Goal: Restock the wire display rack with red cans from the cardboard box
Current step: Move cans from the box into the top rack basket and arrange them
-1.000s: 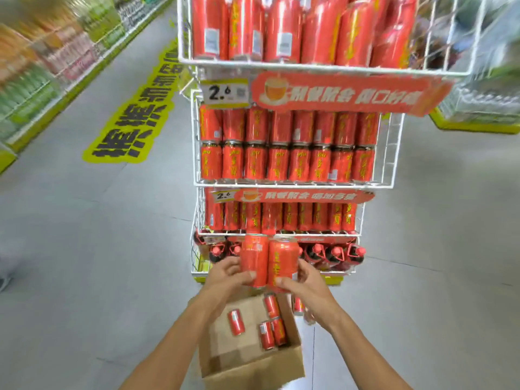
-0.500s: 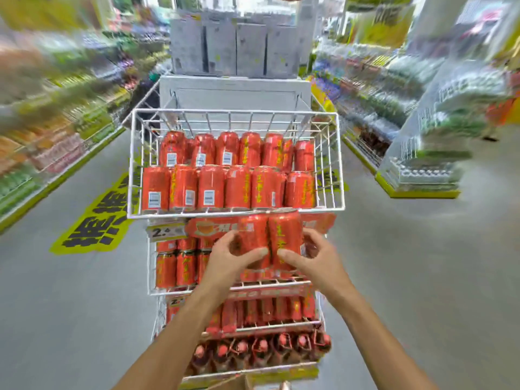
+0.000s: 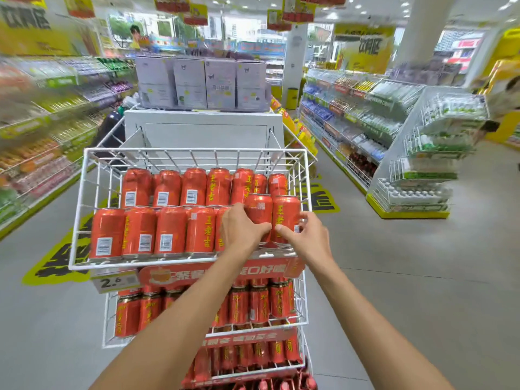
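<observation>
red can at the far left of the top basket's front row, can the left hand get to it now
Probably not yet: the left hand grips another red metal can at the row's right end. The white wire basket is open-topped, so nothing else blocks the far-left can.

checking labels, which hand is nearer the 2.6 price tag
Left. The left hand, gripping a red can, sits above and right of the price tag; the right hand, holding the next can, is farther right.
</observation>
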Demonstrator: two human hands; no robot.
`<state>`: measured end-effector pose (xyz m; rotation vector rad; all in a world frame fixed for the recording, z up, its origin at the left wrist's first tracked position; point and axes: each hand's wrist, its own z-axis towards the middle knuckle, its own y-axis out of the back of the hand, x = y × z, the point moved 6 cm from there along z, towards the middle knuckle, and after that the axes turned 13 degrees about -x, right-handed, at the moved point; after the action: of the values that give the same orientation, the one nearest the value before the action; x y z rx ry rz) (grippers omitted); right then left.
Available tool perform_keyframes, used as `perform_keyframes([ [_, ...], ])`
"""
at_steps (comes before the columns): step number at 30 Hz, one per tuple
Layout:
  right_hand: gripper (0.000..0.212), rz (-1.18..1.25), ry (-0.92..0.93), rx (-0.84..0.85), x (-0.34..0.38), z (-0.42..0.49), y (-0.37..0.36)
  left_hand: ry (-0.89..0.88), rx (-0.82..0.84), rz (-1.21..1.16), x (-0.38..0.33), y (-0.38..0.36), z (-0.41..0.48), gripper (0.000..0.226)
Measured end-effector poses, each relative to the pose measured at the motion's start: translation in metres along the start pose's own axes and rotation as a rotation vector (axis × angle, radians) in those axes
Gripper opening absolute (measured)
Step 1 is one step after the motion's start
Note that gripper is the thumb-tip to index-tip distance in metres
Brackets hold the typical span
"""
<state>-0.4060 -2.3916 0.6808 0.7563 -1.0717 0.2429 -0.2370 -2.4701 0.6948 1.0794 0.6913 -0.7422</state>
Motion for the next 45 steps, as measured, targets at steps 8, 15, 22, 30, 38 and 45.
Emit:
perform_keyframes([
  [8,0.055,-0.199,0.001,-0.017,-0.017,0.011,-0.037,-0.104,-0.084,0.238,-0.005,-0.018,-0.010,0.041],
  [15,0.063,-0.273,-0.042,0.080,-0.024,0.022,-0.048,-0.016,-0.017,0.235,-0.002,-0.025,-0.013,0.048],
  [22,0.051,-0.352,-0.023,0.091,-0.027,0.019,-0.050,-0.057,0.014,0.238,-0.003,-0.022,-0.014,0.051],
  [30,0.037,-0.420,0.130,-0.023,-0.028,0.012,-0.046,-0.096,0.001,0.237,-0.007,-0.013,-0.018,0.046],
  [38,0.031,-0.405,0.148,-0.068,-0.025,0.009,-0.041,-0.081,-0.002,0.186,-0.005,-0.009,-0.020,0.043],
  [45,0.032,-0.412,0.160,-0.077,-0.019,0.001,-0.037,-0.090,-0.032,0.213,-0.004,-0.009,-0.021,0.041],
])
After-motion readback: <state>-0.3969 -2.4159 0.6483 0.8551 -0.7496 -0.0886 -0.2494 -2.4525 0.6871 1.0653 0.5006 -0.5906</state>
